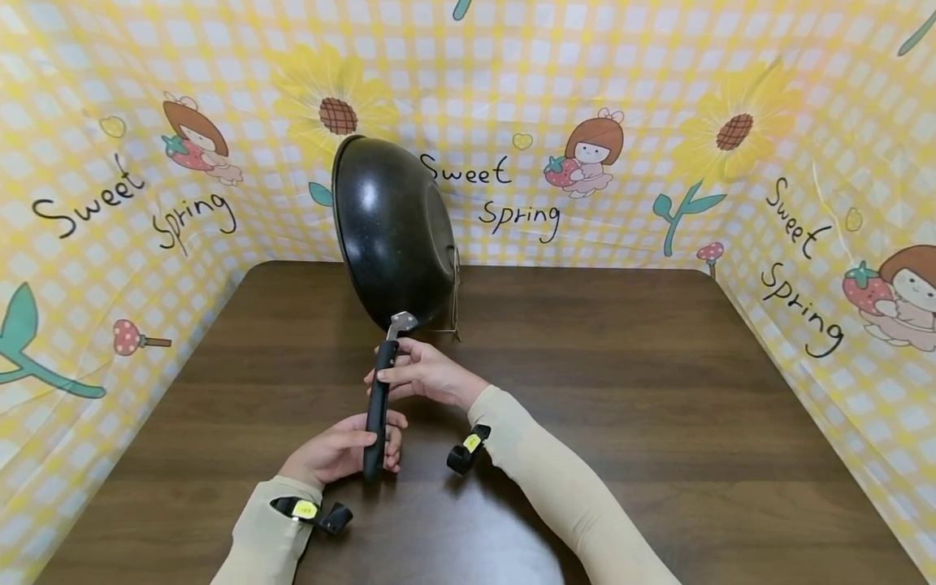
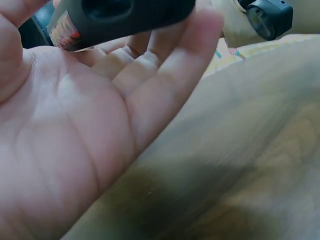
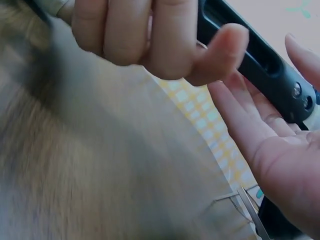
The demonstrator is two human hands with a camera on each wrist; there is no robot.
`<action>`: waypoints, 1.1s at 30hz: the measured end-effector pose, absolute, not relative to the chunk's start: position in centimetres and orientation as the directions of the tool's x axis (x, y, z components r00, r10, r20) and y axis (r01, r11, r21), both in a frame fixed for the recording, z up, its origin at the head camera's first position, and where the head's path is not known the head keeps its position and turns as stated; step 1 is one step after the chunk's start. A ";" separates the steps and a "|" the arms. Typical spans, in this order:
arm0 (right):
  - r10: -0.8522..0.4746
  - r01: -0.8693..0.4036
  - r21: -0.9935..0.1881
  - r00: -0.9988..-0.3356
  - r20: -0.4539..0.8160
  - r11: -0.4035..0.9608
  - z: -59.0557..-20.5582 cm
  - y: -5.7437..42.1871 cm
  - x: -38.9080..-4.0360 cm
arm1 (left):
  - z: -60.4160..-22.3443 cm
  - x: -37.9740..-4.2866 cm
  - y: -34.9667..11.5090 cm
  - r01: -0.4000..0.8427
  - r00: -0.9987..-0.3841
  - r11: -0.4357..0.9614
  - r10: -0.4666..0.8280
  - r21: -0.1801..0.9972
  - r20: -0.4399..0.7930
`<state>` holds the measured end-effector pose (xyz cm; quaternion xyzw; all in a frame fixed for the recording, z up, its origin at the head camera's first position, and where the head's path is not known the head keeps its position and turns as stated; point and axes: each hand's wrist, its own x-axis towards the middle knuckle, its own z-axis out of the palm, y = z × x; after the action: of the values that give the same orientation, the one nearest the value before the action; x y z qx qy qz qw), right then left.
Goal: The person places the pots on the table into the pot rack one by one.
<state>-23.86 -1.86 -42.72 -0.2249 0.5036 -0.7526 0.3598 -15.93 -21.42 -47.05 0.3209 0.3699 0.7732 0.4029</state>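
Note:
A black wok stands tipped on its side, its dark outer surface facing right and its long black handle pointing toward me. My left hand holds the handle near its free end, thumb on top and fingers bent beneath, as the left wrist view also shows the palm under the handle. Higher up, close to the metal bracket, my right hand grips the handle between thumb and fingers. The inside of the wok is hidden.
A thin wire rack stands upright right beside the wok's base, partly hidden by it. Brown wood-grain covers the table. Yellow checked cloth walls in the back and both sides.

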 end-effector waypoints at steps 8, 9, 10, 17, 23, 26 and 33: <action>-0.758 0.313 -0.925 -0.651 -0.044 -0.216 -42.7 0.5 -24.3 | -45.9 -16.1 -22.5 -0.346 -0.499 -0.286 0.863 0.894 0.083; -0.758 0.315 -0.925 -0.650 -0.047 -0.213 -42.7 0.8 -24.3 | -45.8 -16.0 -22.6 -0.341 -0.508 -0.276 0.858 0.899 0.071; -0.761 0.316 -0.925 -0.647 -0.048 -0.210 -42.7 0.9 -24.3 | -45.8 -15.9 -22.7 -0.335 -0.516 -0.270 0.854 0.903 0.064; -0.795 0.282 -0.947 -0.605 -0.051 -0.153 -42.7 1.7 -24.1 | -45.6 -15.5 -22.8 -0.290 -0.568 -0.231 0.823 0.929 0.027; -0.808 0.222 -0.972 -0.586 -0.066 -0.082 -42.9 3.8 -23.9 | -43.8 -15.4 -22.8 -0.154 -0.666 0.024 0.736 0.988 -0.122; -0.815 0.200 -0.978 -0.575 -0.073 -0.053 -42.9 5.1 -23.8 | -42.4 -15.1 -22.6 -0.039 -0.713 0.207 0.679 0.978 -0.172; -0.827 0.076 -0.994 -0.552 -0.109 0.081 -42.4 8.5 -23.4 | -39.0 -14.0 -21.6 0.229 -0.807 0.571 0.565 0.789 -0.174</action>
<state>-23.41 8.51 -42.43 -0.2954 0.6354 -0.6102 0.3698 -13.98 -21.64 -38.96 0.2305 0.8612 0.4020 0.2087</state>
